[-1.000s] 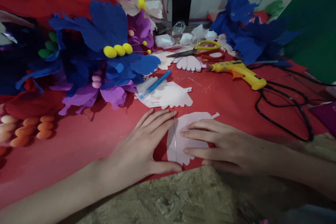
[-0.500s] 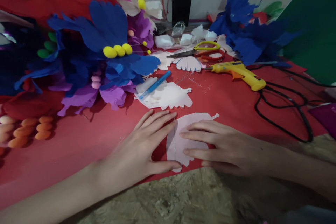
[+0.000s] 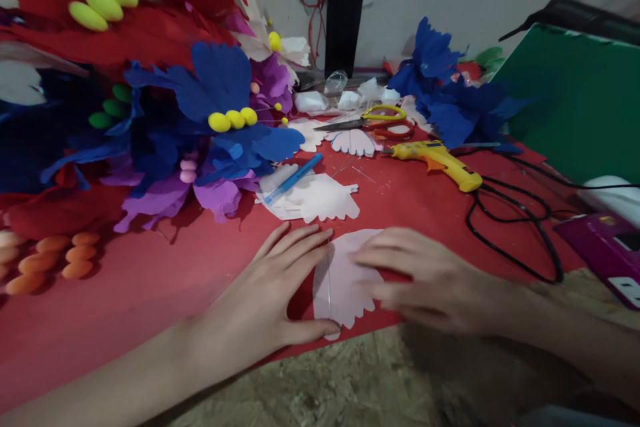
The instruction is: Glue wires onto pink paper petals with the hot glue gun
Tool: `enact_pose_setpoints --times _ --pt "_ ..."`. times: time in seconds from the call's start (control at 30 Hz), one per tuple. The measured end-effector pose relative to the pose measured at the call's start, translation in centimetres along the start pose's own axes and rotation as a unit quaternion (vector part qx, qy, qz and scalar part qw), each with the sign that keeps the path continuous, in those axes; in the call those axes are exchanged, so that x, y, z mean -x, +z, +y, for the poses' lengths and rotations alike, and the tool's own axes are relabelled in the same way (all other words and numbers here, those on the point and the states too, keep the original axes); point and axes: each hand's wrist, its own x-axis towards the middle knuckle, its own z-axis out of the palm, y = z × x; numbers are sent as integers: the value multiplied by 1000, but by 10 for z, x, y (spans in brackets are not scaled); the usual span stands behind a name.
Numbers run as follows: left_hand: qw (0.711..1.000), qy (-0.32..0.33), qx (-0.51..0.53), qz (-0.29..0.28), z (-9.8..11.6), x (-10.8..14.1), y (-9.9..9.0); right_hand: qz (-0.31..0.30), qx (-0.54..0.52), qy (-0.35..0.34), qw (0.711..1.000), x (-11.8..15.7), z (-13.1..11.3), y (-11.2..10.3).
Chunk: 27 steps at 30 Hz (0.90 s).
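Note:
A pale pink paper petal point(image 3: 347, 273) with a scalloped edge lies on the red sheet point(image 3: 420, 207) at the near edge. Along its left part runs a thin straight wire point(image 3: 329, 283). My left hand point(image 3: 285, 273) is spread open, fingertips at the top end of the wire and thumb on the petal's lower corner. Over the petal's right side is my right hand point(image 3: 425, 273), slightly blurred, with its fingers apart and nothing visible in them. Part of the petal is hidden under that hand.
Beyond the petal lie white cut petals point(image 3: 325, 193) with a blue pen point(image 3: 294, 178) on them. Scissors point(image 3: 373, 121) and a yellow glue gun point(image 3: 440, 163) with a looped black cord point(image 3: 505, 260) lie farther back. Large paper flowers point(image 3: 220, 87) crowd the left; a purple box point(image 3: 603, 247) is right.
My right hand has shifted over the petal's right side and is now blurred, covering its upper tip. My left hand keeps its place on the petal. The head view has tilted up slightly.

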Motion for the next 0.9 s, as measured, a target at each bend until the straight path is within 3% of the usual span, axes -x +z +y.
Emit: enact_pose_setpoints --times 0.07,0.13,0.2,0.37,0.5,0.77,0.9 --pt "1000 1 -1 -5 0 1 -1 70 90 118 986 5 15 -12" --pt "1000 5 -1 -1 -1 2 0 75 186 358 912 13 35 -24" --pt "1000 11 0 8 -4 3 3 50 211 430 876 23 58 -31" --pt "999 32 6 43 -10 4 10 -24 212 526 823 41 102 -27" --pt "998 37 -3 48 -12 4 14 -43 191 565 802 41 115 -26" --pt "997 50 -15 63 -14 7 17 40 168 633 755 31 94 -37" --pt "997 42 -18 57 -15 7 17 62 97 652 750 26 75 -45"
